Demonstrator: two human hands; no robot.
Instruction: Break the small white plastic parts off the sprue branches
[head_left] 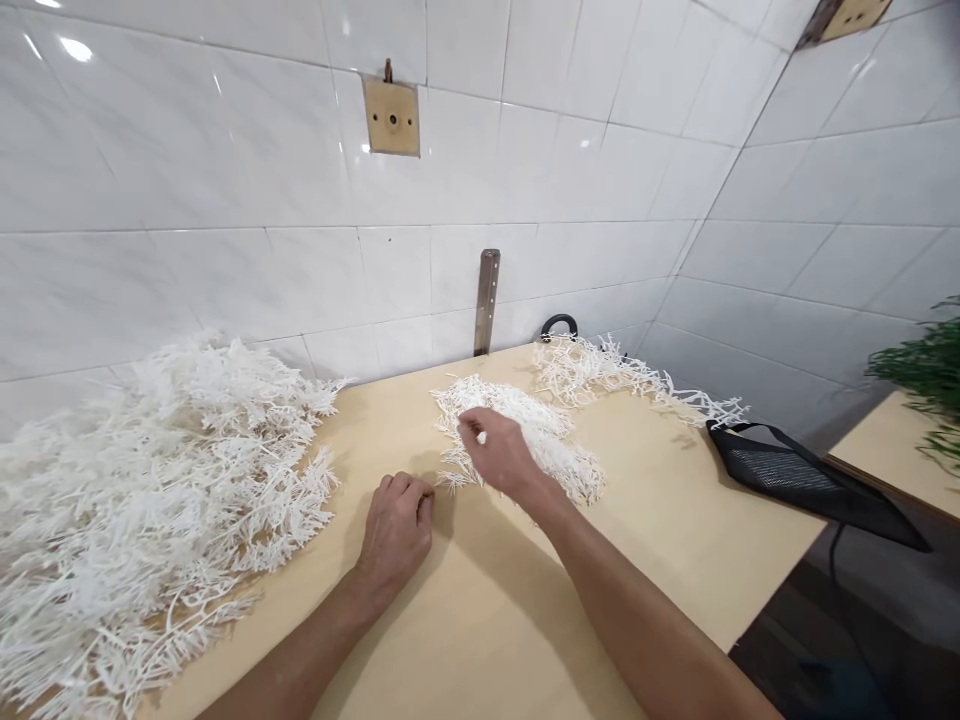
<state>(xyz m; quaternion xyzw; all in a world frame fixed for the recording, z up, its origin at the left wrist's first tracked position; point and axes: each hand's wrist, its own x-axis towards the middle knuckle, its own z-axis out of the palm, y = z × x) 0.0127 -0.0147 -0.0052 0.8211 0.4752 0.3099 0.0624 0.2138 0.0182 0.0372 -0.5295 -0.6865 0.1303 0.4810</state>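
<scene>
My left hand (399, 520) rests on the tabletop with its fingers curled closed. Whatever may be under those fingertips is hidden. My right hand (495, 448) hovers over the near left part of a small pile of white plastic foliage sprigs (544, 420), thumb and fingers pressed in a pinch. Anything in that pinch is too small to make out. To the left of both hands spreads a large heap of bushy white plastic foliage (172, 480). Bare white branching stems (592, 370) lie toward the back right.
The wooden tabletop (465, 620) meets a tiled wall (225, 180). A metal bracket (487, 300) stands upright against the wall, near a black ring-shaped handle (559, 324). A black mesh object (795, 475) overhangs the right edge. Green plastic foliage (926, 370) lies on another surface at far right.
</scene>
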